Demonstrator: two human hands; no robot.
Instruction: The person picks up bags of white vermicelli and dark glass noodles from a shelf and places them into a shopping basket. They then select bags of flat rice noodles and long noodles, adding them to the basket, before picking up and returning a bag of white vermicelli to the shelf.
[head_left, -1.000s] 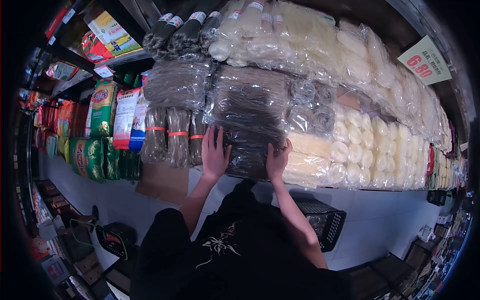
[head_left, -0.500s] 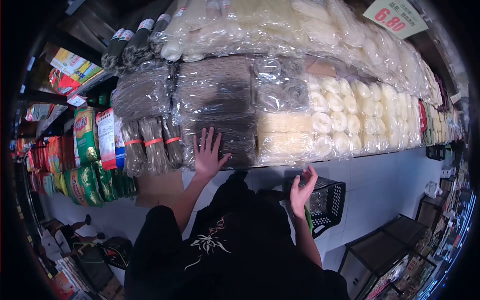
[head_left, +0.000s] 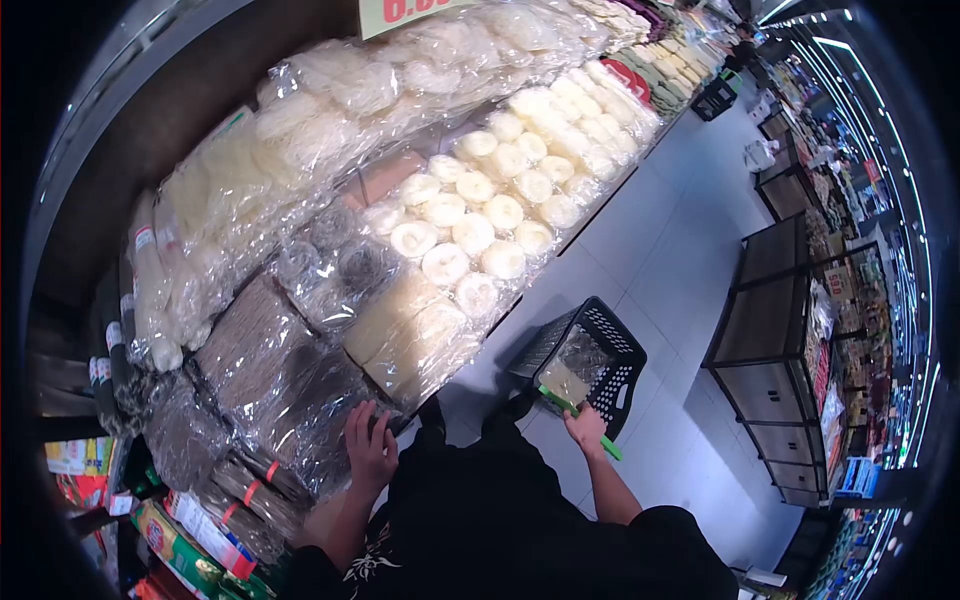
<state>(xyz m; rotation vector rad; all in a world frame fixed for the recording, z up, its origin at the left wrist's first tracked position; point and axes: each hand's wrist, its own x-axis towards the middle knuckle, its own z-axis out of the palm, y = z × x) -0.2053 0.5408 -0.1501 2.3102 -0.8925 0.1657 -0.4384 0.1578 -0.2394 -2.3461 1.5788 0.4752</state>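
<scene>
My right hand (head_left: 585, 428) is closed around the green handle (head_left: 557, 399) of a black shopping basket (head_left: 628, 372) on the tiled floor. Clear-wrapped packs, one with something pale in it (head_left: 566, 384), lie inside the basket. At the front edge of the display, my left hand (head_left: 370, 448) is open, fingers slightly bent and pointing up, beside wrapped dark brown dried noodles (head_left: 318, 425). Just to the right of those are pale yellow noodle bundles (head_left: 412, 335) in clear film.
White coiled noodle nests (head_left: 472, 232) fill the display farther along. Bags of white noodles (head_left: 330, 120) are heaped behind, under a price sign (head_left: 405, 12). Wooden cabinets (head_left: 762, 300) stand across the aisle. Red-banded bundles (head_left: 240, 495) and green bags (head_left: 175, 545) are at lower left.
The view has turned right toward the aisle. My right hand has gone from empty to gripping the basket's green handle. My left hand has drawn back from atop the dark noodles to the display edge.
</scene>
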